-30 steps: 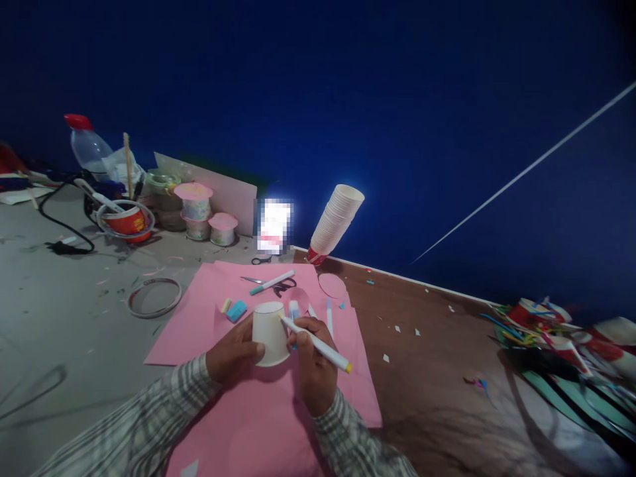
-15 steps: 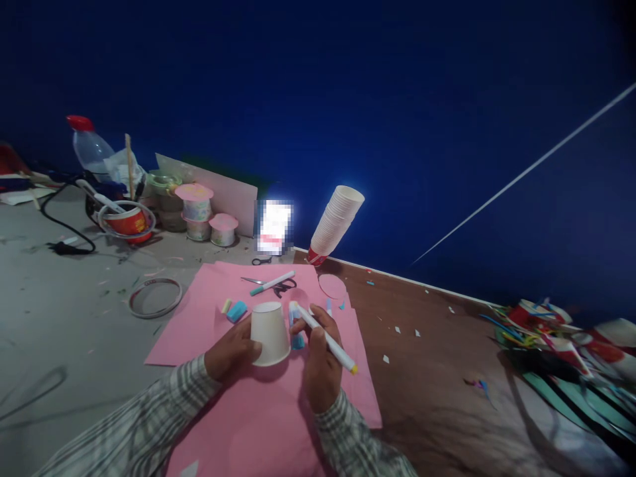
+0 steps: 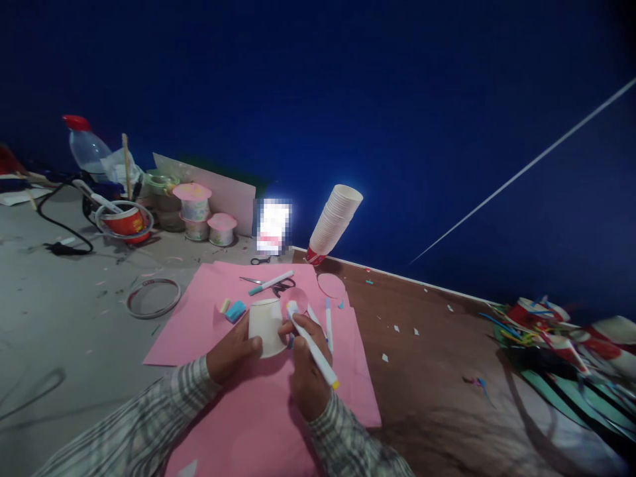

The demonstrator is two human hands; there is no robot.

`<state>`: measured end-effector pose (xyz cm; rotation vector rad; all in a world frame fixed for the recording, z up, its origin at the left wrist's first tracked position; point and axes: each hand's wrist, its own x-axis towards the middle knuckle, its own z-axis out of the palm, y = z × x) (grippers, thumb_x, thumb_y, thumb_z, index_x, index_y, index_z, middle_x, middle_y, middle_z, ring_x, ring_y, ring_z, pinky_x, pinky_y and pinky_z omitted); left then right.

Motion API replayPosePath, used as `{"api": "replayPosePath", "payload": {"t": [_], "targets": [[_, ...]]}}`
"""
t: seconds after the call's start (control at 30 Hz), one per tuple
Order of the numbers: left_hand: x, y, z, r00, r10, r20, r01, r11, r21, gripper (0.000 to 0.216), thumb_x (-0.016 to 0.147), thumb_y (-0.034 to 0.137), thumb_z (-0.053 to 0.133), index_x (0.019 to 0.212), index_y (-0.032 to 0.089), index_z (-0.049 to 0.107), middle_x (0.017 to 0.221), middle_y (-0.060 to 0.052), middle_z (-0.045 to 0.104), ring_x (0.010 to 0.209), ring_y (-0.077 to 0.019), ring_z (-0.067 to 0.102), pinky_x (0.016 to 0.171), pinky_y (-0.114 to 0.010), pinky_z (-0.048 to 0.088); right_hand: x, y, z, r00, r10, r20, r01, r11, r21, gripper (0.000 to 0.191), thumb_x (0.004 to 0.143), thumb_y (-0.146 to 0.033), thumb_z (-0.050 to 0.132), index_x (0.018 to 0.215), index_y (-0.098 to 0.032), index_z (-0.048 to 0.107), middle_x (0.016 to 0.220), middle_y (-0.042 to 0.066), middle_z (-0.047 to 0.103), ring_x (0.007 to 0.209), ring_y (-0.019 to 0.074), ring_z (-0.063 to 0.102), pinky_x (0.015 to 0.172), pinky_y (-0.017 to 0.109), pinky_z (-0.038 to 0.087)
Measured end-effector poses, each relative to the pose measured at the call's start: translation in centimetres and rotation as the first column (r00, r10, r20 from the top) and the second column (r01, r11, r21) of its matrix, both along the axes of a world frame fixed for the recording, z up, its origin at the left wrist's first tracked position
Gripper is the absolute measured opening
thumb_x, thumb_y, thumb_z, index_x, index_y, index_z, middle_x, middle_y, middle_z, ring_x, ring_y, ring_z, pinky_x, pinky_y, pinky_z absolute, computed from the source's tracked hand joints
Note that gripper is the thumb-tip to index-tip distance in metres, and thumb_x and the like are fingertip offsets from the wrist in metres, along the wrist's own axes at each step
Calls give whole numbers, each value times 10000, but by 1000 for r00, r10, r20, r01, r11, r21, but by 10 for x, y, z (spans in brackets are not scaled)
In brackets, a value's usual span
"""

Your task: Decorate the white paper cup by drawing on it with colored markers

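Our left hand (image 3: 236, 352) grips an upside-down paper cup (image 3: 265, 329) between thumb and fingers, in front of us. Our right hand (image 3: 309, 374) pinches a white marker (image 3: 317, 352) close beside it. Pink paper (image 3: 238, 424) lies beneath both hands; beyond them rest scissors (image 3: 284, 285) and, farther off, a leaning cup stack (image 3: 334, 222).

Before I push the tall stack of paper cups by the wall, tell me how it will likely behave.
The stack of nested paper cups would likely tip easily, being tall on a narrow red foot. It is probably light for its size, as the cups look hollow and papery.
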<state>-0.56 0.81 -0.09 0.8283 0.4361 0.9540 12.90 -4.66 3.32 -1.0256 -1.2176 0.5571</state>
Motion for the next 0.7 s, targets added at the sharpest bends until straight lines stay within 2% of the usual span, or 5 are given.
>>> {"api": "replayPosePath", "payload": {"t": [0.1, 0.23, 0.43, 0.7], "targets": [[1, 1, -2, 998, 13, -54, -11, 1000, 23, 545, 541, 276, 785, 1019, 177, 543, 866, -71, 649, 788, -269, 582, 660, -368, 462, 0, -1, 1, 997, 33, 73, -37, 998, 41, 258, 826, -190, 496, 1039, -233, 634, 818, 54, 660, 759, 266, 639, 665, 389, 543], [4, 1, -5, 988, 70, -136, -62, 996, 67, 552, 516, 274, 800, 995, 178, 543, 783, -49, 654, 729, -258, 584, 629, -367, 467, 1, -2, 0, 984, -6, 178, -9, 996, 84, 254, 796, -154, 523, 986, -241, 667, 811, 54, 679, 710, 268, 634, 623, 386, 537], [3, 1, -11, 953, 147, -264, -113, 984, 139, 618, 504, 248, 804, 1050, 210, 516, 867, -41, 643, 783, -272, 567, 652, -389, 471, -1, 0, -2, 973, -25, 227, 2, 995, 97, 277, 775, -115, 541, 998, -249, 636, 819, 51, 672, 702, 271, 639, 609, 381, 540], [4, 1, -9, 933, 156, -325, -91, 974, 206, 607, 517, 278, 793, 1046, 205, 505, 888, -43, 620, 815, -274, 546, 667, -383, 463, -1, 2, -5, 974, -34, 223, 12, 995, 101, 273, 773, -100, 548, 993, -234, 638, 812, 53, 667, 707, 269, 640, 625, 386, 537]]}}
